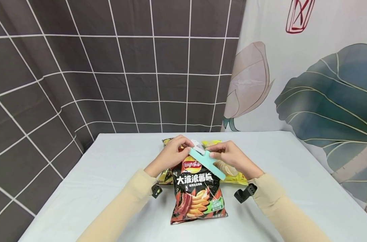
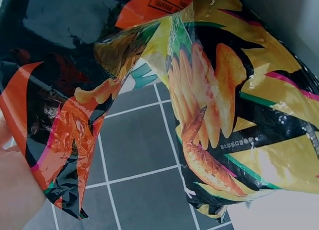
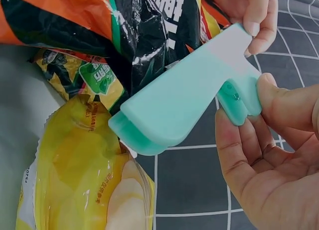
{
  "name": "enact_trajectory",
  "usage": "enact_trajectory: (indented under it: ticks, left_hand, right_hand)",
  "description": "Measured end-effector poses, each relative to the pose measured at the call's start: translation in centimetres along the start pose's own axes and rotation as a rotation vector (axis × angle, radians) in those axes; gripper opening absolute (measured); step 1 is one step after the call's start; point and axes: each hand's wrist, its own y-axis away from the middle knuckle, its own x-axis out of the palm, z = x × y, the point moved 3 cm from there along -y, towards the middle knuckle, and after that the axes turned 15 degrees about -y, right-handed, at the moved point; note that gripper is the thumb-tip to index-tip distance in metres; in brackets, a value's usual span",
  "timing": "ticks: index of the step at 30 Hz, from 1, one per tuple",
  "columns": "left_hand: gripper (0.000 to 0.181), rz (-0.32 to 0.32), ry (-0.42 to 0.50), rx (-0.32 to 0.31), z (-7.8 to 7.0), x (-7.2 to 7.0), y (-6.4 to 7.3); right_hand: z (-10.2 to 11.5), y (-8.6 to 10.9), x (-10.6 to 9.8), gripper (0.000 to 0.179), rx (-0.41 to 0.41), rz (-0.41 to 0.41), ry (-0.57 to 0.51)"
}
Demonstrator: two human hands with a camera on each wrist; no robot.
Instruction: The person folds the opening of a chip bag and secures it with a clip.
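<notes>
A black and red bag of potato chips point(image 1: 198, 198) leans forward, its printed front facing me. My left hand point(image 1: 175, 151) pinches its top corner, with fingertips right at the upper end of a mint-green bag clip point(image 1: 207, 163). Thumb and fingers of my right hand point(image 1: 230, 156) pinch the clip's short handle. Slanting across the bag's top, the clip point(image 3: 184, 90) has its long bar overlapping the black foil in the right wrist view. The left wrist view shows the bag's crumpled side point(image 2: 75, 115), with part of the left hand point(image 2: 17, 185) at the edge.
Behind the black bag stand a yellow chip bag point(image 1: 236, 178) on the right and a gold and black one point(image 1: 165, 178) on the left. A small white object point(image 1: 197, 144) shows between the hands. All rest on a white table point(image 1: 117, 168) before a dark grid-patterned curtain point(image 1: 135, 53).
</notes>
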Motion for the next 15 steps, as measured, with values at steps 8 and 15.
enact_trajectory:
  ticks: [8,15]
  left_hand:
    - [0.019,0.015,-0.012,-0.009,-0.15,0.02,-0.07]
    - [0.019,0.025,-0.012,0.002,-0.04,0.28,0.00]
  right_hand:
    - [0.03,-0.06,0.43,0.028,0.028,0.015,-0.015]
    - [0.06,0.26,0.62,0.034,0.070,0.044,0.012]
